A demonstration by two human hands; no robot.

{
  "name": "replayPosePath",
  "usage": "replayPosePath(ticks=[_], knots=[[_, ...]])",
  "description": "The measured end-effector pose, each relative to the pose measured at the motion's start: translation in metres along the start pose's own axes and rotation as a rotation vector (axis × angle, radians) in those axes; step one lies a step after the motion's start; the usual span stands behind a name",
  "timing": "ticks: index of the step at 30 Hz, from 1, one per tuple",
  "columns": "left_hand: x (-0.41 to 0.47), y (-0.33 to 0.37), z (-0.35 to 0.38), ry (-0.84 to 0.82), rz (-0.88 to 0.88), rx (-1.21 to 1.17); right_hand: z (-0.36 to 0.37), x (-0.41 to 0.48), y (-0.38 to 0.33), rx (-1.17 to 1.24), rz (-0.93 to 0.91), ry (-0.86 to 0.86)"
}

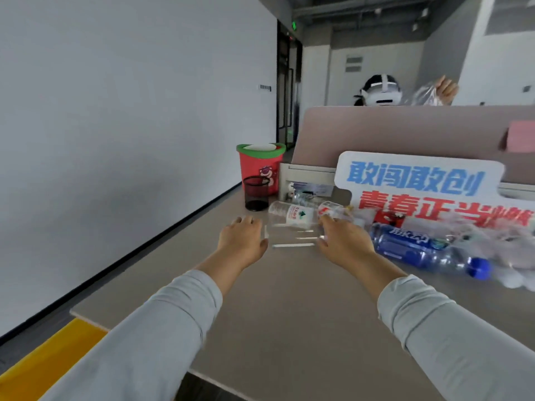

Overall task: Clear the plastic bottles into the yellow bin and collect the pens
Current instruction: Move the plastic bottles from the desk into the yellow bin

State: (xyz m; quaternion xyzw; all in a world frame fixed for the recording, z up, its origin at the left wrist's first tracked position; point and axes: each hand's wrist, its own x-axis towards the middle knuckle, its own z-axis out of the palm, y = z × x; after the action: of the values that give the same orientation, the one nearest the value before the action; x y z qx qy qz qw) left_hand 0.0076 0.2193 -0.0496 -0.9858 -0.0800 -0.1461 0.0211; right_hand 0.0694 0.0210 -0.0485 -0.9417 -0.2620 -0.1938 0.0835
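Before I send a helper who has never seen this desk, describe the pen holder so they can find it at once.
Start at the red plastic bin with the green rim at the desk's far left end. Directly in front of it, on the desktop, stands the black wire-mesh pen cup, upright and open-topped. Unlike the clear plastic bottles lying on their sides to its right, it is dark, see-through mesh.

both arms stretched forward in grey sleeves, left hand (241, 241) palm down, fingers loose, right hand (343, 241) palm down, fingers spread
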Motion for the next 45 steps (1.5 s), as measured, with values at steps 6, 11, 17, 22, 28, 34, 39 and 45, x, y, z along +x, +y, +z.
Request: replayPosePath(ticks=[6,11,17,22,28,34,39,45], knots=[[0.022,0.088,0.008,0.005,0.181,-0.005,-0.025,-0.046,0.087,-0.086,0.188,-0.007],[0.042,0.128,0.016,-0.01,0.25,0.02,-0.036,-0.071,0.129,-0.135,0.308,-0.038],[0.061,0.128,0.032,-0.115,0.195,0.058,-0.026,-0.074,0.131,-0.109,0.299,-0.017],[0.078,0.119,0.038,-0.307,0.07,0.138,-0.022,-0.07,0.13,-0.094,0.286,0.007],[0.074,0.122,0.054,-0.18,0.104,0.18,-0.019,-0.073,0.133,-0.074,0.281,0.023],[0.063,0.112,0.053,-0.043,0.191,0.111,-0.017,-0.07,0.137,-0.04,0.29,0.023],[0.065,0.121,0.031,0.075,0.219,0.109,-0.013,-0.062,0.149,-0.063,0.293,0.014],[0.071,0.152,0.009,0.074,0.279,0.007,-0.004,-0.057,0.174,-0.133,0.367,-0.127]])
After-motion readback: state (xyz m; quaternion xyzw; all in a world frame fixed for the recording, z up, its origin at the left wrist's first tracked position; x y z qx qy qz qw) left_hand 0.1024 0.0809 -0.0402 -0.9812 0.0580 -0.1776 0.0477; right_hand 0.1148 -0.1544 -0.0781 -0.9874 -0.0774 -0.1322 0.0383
